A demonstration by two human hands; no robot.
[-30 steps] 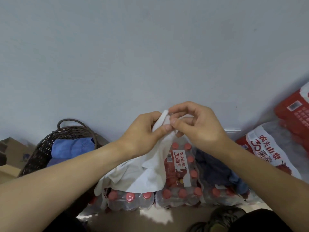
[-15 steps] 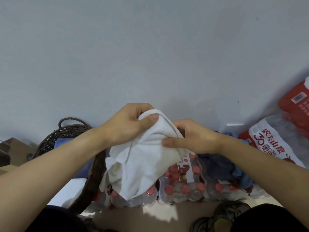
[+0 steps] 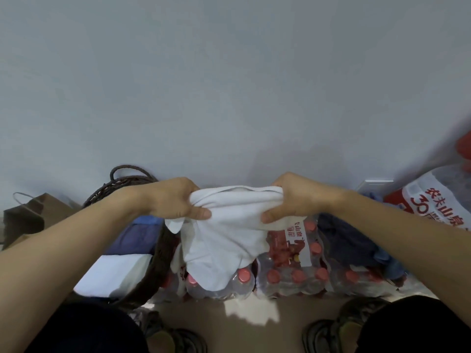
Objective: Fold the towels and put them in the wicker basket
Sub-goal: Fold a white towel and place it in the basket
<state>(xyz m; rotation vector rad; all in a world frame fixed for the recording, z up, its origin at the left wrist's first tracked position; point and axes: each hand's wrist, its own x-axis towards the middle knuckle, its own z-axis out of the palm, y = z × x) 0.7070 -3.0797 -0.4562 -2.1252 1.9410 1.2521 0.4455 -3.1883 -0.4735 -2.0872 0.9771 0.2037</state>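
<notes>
Left hand (image 3: 175,200) and right hand (image 3: 295,200), held apart, are each gripping one end of a white towel (image 3: 229,233), which is hanging above the bottled-water packs (image 3: 288,271), just right of the wicker basket (image 3: 153,271)

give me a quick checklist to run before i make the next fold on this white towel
1. Left hand has a grip on the white towel: ok, fingers curled round its top edge.
2. Right hand has a grip on it too: ok, thumb pinches the cloth.
3. Top edge spread between the hands: ok, though bunched at each grip.
4. Lower part hanging flat: not ok, it drapes crumpled onto the pack of bottles.
5. Corners lined up: cannot tell, the lower corners are lost in the folds.
6. Wicker basket within reach with room: cannot tell; it stands at the left with folded cloths already inside.
</notes>
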